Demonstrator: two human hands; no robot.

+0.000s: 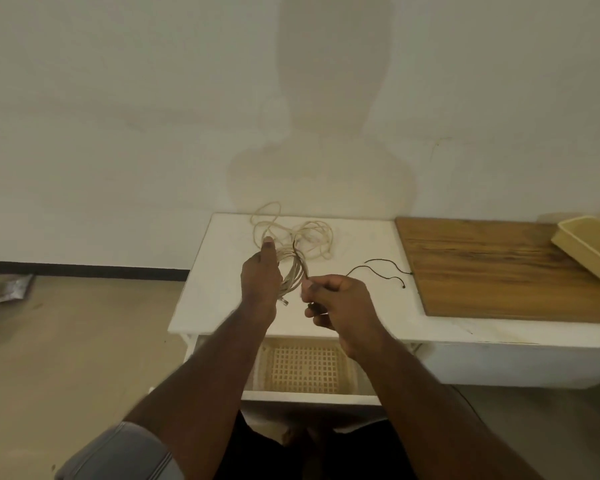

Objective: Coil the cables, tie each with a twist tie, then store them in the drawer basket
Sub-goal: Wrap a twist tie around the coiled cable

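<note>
Pale cable (293, 268) bundle is gripped by left hand (261, 282), long axis running near-far; twist tie (305, 271) is pinched by right hand (340, 299) just right of it, nearer.

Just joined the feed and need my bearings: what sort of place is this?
Probably a plain room in a home, sparsely furnished. A low white table stands against a bare wall, with a wooden board on it and an open drawer basket below it.
</note>
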